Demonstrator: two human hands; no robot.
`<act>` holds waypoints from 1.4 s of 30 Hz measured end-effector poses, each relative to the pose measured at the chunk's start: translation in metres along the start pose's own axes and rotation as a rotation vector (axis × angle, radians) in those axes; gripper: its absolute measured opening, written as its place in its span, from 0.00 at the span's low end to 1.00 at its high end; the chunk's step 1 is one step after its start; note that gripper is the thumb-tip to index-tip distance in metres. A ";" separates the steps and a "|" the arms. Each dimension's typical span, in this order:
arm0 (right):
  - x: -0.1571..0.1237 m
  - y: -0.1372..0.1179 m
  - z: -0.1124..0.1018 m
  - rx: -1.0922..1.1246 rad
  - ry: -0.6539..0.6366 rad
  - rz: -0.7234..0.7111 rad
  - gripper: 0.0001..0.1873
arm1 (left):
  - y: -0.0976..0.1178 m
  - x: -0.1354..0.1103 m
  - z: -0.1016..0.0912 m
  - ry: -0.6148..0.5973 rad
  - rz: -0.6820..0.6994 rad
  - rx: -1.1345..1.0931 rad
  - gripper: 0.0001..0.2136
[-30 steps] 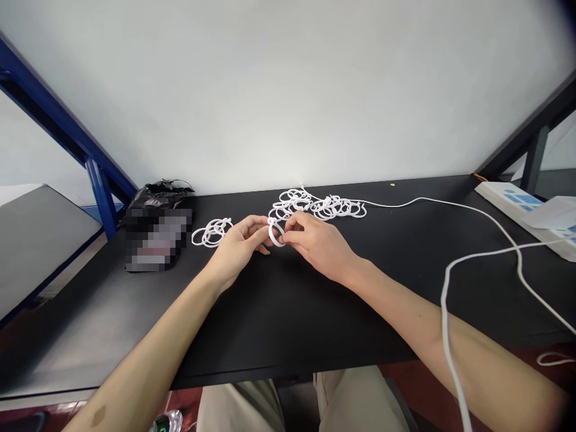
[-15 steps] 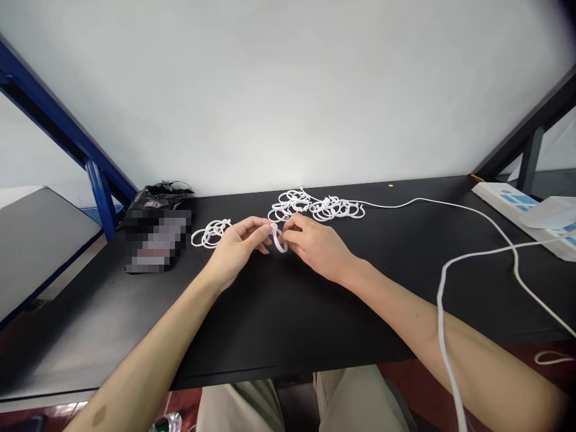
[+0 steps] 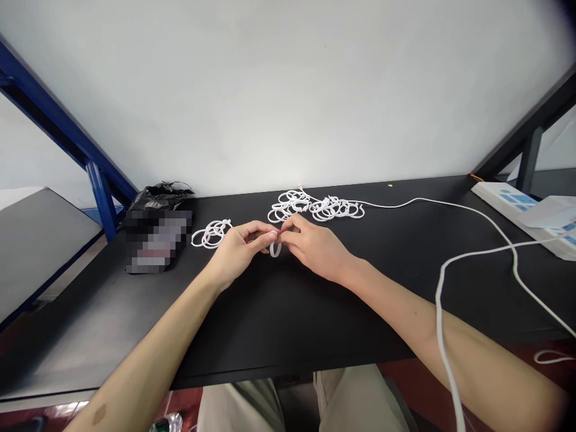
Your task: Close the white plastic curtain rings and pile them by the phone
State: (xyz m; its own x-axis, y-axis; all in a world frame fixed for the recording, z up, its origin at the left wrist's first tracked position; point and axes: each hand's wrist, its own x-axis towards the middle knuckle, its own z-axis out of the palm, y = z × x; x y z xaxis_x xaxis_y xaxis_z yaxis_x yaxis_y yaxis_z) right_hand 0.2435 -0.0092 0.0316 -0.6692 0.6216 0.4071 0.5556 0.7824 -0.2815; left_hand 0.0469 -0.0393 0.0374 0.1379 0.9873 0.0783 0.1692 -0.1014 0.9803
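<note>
Above the black tabletop, my left hand (image 3: pixel 243 243) and my right hand (image 3: pixel 310 243) meet at the fingertips. Both are closed in a pinch on a small white ring (image 3: pixel 275 250), whose lower curve hangs below the fingers. The fingertips hide the top of the ring. Left of my left hand lies a small group of similar white rings (image 3: pixel 210 234). Behind my right hand is a larger pile of white rings (image 3: pixel 335 208), with more rings (image 3: pixel 288 206) at its left side.
A white cable (image 3: pixel 418 199) runs right from the pile, and another white cable (image 3: pixel 443 282) crosses over my right forearm. A black plastic bag (image 3: pixel 157 198) lies at the left. At the right is a white-and-blue box (image 3: pixel 508 201). Blue metal struts (image 3: pixel 67 126) stand left.
My right hand has come in to meet my left fingertips. The ring has turned and now hangs lower, with its upper part covered by the fingers.
</note>
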 end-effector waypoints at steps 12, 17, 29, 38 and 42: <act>0.001 0.001 -0.002 0.015 0.021 0.123 0.13 | -0.002 0.005 -0.012 0.258 0.040 0.116 0.14; 0.001 0.004 0.000 0.025 -0.021 0.166 0.13 | 0.002 0.004 -0.013 0.350 0.062 0.109 0.13; 0.005 0.027 0.001 -0.075 0.039 0.317 0.14 | -0.008 0.010 -0.061 0.719 0.109 0.832 0.16; 0.009 0.048 0.011 -0.257 0.031 0.309 0.23 | -0.033 0.009 -0.051 0.301 -0.058 1.173 0.37; 0.010 0.048 0.012 -0.286 0.007 0.327 0.22 | -0.037 0.012 -0.039 0.258 -0.144 1.221 0.37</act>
State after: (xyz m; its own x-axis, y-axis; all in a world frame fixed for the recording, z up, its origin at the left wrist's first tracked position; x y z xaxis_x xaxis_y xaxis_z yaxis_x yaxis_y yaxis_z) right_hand 0.2576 0.0348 0.0116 -0.4325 0.8341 0.3424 0.8528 0.5017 -0.1450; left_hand 0.0040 -0.0186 0.0092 -0.1279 0.9799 0.1531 0.9774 0.0983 0.1869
